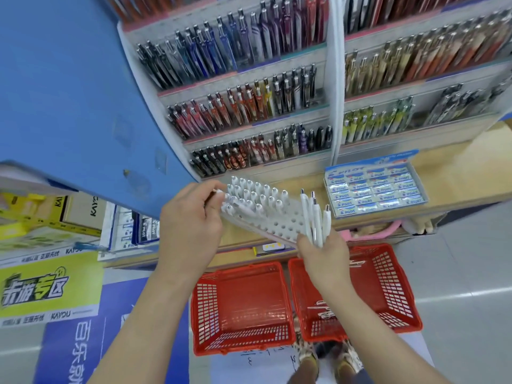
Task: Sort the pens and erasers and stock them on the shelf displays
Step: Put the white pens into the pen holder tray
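Item: right hand, fingers curled round the lower barrels of a bundle of white pens, four counted, held upright with clip ends uppermost. Item: left hand, fingers and thumb closed on the left end of a white perforated pen tray, held tilted above the wooden ledge. We noted the tray's left and rear holes filled with matching seated pens and the holes toward its right and front open. The bundle stood just beside that open end; whether it touched the tray's edge we could not tell. Step in hand, as we judged it: seating the bundled pens into the open holes. To do it well we would grip the tray firmly with the left hand, level enough that seated pens do not slide out, and feed one pen at a time, tip down, filling next to the occupied rows. Beyond: a Pilot eraser box on the ledge, well apart from both hands. On the floor below stood a right red basket holding a few loose pens, with a left red basket beside it. Tiered shelf displays of pens stood behind.
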A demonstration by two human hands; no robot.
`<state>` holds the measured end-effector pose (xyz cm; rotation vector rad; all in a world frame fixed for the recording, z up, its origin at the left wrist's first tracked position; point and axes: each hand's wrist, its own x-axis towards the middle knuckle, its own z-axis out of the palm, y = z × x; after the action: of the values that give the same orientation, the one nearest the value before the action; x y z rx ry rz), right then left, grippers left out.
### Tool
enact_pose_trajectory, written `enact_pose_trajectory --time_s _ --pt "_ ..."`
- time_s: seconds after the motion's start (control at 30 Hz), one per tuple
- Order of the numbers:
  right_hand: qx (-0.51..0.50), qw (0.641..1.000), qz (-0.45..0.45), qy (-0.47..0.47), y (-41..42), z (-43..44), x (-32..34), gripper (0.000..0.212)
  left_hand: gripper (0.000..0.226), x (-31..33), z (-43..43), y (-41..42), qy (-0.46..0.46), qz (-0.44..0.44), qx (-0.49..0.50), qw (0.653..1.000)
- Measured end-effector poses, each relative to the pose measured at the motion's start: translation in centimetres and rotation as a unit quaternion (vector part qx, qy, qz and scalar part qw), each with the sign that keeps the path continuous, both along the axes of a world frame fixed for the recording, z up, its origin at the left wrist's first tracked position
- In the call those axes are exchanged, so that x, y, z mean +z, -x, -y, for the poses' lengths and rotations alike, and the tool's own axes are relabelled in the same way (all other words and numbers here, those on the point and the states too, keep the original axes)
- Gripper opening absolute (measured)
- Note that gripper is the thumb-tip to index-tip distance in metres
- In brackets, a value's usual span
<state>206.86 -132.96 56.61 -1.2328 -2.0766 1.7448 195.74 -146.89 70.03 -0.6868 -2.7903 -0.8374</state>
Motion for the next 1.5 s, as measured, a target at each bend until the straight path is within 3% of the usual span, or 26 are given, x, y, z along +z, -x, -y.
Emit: enact_pose_trajectory --time_s 0.17,0.37,0.5,1.2,1.5 --pt "0.015 1.000 -0.015 -0.005 0.4 -0.5 0.9 0.004 0.009 -0.5 -0.1 0.4 0.029 -0.011 0.020 0.999" --pt "0.011 1.000 -0.024 0.005 0.3 -0.6 0.5 0.005 0.012 -2.6 -1.2 0.6 0.058 0.066 0.060 0.994" --pt "0.015 0.999 -0.033 0.008 0.2 -0.7 0.3 0.005 0.014 -3.4 -1.4 0.8 0.096 0.055 0.050 0.993" --pt "0.005 0.999 -0.039 0.023 0.4 -0.7 -0.2 0.007 0.010 -3.0 -1.4 0.8 0.117 0.047 0.002 0.992" --pt "0.010 0.999 -0.043 0.023 0.3 -0.8 -0.2 0.008 0.012 -4.5 -1.2 1.1 0.147 0.078 -0.005 0.986"
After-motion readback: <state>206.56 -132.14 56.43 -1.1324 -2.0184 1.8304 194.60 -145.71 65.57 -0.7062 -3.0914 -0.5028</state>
